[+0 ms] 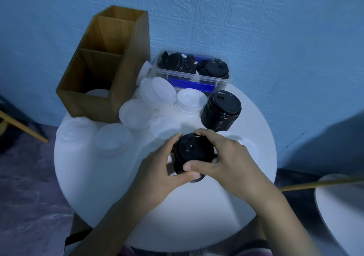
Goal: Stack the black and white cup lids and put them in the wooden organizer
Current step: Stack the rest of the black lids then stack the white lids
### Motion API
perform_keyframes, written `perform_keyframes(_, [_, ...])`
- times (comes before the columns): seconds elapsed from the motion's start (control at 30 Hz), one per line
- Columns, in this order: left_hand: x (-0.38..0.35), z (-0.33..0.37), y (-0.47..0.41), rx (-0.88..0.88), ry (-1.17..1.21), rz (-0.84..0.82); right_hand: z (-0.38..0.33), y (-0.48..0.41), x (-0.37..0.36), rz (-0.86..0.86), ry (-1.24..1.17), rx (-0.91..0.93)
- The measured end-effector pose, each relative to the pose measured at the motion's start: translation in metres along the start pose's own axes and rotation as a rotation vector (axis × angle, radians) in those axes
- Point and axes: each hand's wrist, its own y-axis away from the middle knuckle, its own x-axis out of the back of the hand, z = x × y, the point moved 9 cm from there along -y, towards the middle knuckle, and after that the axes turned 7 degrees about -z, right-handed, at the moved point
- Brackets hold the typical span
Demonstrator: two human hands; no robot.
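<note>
Both hands grip a short stack of black lids (194, 154) just above the round white table (197, 202). My left hand (163, 167) curls round its left side, thumb under the near edge. My right hand (222, 157) wraps the right side, fingers over the far rim. A taller stack of black lids (221, 110) stands behind them. Loose white lids (155, 96) lie scattered across the table's back and left. The wooden organizer (126, 72) stands at the back left, with a white lid (97, 93) in its near compartment.
A clear plastic box (194, 76) at the back against the blue wall holds more black lids. A second white round surface (342, 206) and a wooden stick (319, 183) lie at the right. A wooden leg (21, 126) shows at the left.
</note>
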Motion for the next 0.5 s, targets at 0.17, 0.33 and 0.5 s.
perform_keyframes(0.17, [0.016,-0.005,-0.011,0.005,-0.016,-0.023,0.009,-0.013,-0.006,-0.088,-0.22,0.037])
perform_keyframes(0.33, [0.018,-0.012,-0.018,0.014,0.009,-0.095,0.015,-0.02,-0.009,-0.116,-0.441,0.089])
perform_keyframes(0.5, [0.017,-0.014,-0.015,0.009,0.073,-0.053,0.017,-0.024,-0.012,-0.14,-0.469,0.093])
